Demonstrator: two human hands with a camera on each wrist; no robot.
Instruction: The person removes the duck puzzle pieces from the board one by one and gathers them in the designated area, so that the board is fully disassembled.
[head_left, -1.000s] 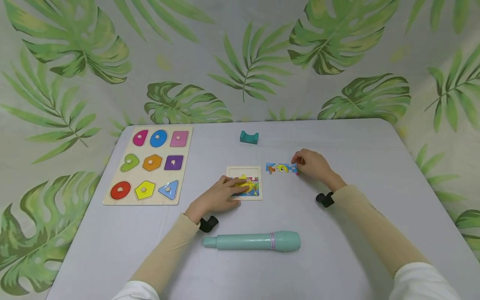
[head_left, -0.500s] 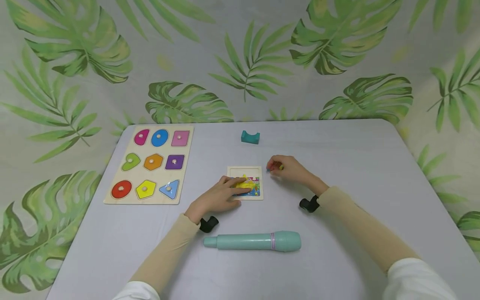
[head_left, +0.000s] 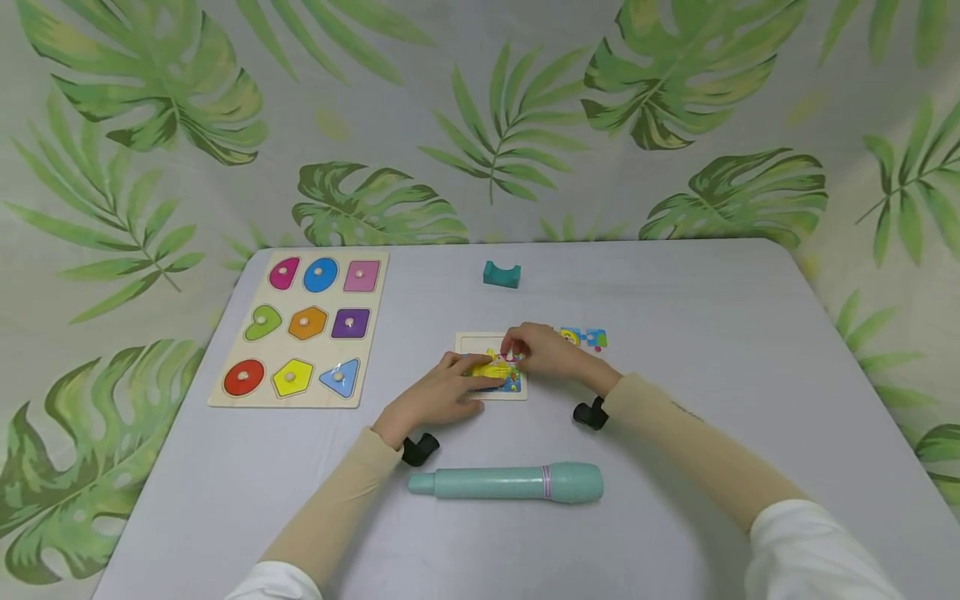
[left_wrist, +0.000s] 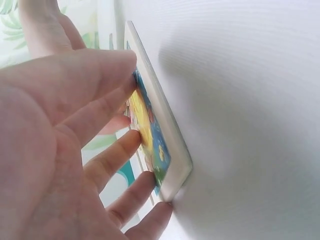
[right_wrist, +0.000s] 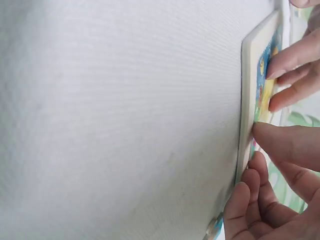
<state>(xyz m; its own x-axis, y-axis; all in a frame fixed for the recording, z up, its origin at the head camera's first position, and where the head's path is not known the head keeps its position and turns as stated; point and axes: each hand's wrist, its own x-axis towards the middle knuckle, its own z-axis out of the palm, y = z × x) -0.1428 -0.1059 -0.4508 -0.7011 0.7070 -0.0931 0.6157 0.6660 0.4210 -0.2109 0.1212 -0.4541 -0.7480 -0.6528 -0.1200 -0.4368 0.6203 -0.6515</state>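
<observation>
A small wooden tray jigsaw puzzle [head_left: 491, 395] with a yellow figure and a pale, bare strip at its far side lies mid-table. My left hand [head_left: 442, 389] rests on it with extended fingers [left_wrist: 127, 145], tips on the picture, in the left wrist view. At the puzzle's right side, my right hand [head_left: 546, 348] has thumb and fingers curled together, pinching a pink-and-white puzzle piece [right_wrist: 254, 144], mostly hidden by the fingertips. Just right of that hand lie loose puzzle pieces [head_left: 597, 337], blue with yellow; part of their row is hidden behind the hand.
A wooden board [head_left: 300, 392] with colourful knobbed shapes lies at the left. A teal cradle-shaped block [head_left: 502, 275] stands behind the puzzle, and a mint-green toy microphone [head_left: 506, 483] lies in front. A leaf-print cloth [head_left: 495, 125] hangs behind the table.
My right hand has moved left from the far end of the loose pieces, across them, to the puzzle's right side. The left hand has stayed on the puzzle.
</observation>
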